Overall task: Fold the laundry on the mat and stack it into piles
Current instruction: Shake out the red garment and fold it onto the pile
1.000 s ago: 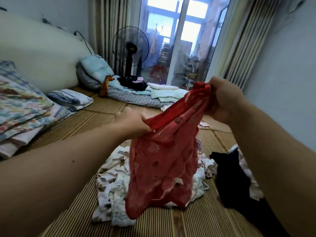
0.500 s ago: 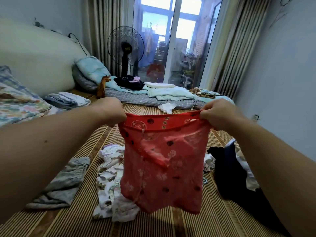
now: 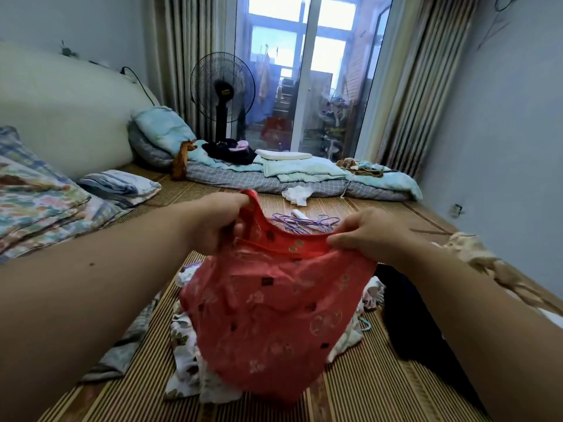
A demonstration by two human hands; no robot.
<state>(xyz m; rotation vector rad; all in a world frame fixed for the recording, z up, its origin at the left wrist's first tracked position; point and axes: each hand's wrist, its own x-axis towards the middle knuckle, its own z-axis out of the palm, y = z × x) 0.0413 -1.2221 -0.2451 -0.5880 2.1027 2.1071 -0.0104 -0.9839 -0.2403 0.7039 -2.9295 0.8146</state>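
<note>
Where striped mat [image 3: 359, 388] spreads, bedding [image 3: 304, 175], fan [image 3: 222, 86], curtained window [image 3: 307, 65].

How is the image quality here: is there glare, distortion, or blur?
Head view: the glass door is overexposed and backlights the room; wide-angle distortion bends the curtains; the red garment and both hands, left, right, look slightly soft.

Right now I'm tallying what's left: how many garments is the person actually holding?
1: the red garment, held up by the left hand and right hand above the mat.
</note>
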